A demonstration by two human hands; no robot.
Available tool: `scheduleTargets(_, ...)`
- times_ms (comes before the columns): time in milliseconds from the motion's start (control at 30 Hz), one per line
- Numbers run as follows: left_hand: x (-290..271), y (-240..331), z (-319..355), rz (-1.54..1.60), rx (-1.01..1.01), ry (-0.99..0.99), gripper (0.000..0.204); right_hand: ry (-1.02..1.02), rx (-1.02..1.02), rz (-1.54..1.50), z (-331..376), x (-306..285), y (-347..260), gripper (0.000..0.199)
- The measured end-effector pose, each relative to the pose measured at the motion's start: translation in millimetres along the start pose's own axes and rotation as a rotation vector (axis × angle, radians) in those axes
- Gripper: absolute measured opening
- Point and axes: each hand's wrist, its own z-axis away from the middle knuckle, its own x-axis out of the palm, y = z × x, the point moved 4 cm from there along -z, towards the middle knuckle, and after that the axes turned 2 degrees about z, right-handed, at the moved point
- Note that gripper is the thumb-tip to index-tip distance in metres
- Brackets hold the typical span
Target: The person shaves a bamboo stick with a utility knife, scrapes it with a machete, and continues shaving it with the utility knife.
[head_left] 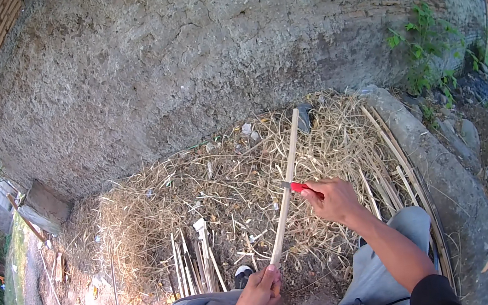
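My left hand (258, 292) is closed around the lower part of a long, pale strip of split wood or bamboo (279, 223). The strip slants up and away from me, its far end over a litter of shavings. In my right hand (334, 200) is a knife with a red handle (302, 187), gripped with the fingers curled round it. Its short blade (286, 184) lies at the strip, about midway between my left hand and the far end; whether it cuts in I cannot tell. Both hands are above my knees.
Curly shavings (123, 235) cover the ground ahead. Several short sticks (195, 265) stand beside my left knee, and longer strips (391, 145) lie at the right along a curved concrete edge (426, 152). A rough wall (179, 67) rises behind, with a green plant (422, 51) at right.
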Motion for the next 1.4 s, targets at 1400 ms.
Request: scheduleTargets(1400,-38,-53,58,-0.01,-0.164,0.152,0.041,-0.152,-0.118,-0.184,33,-4,-30,0.033)
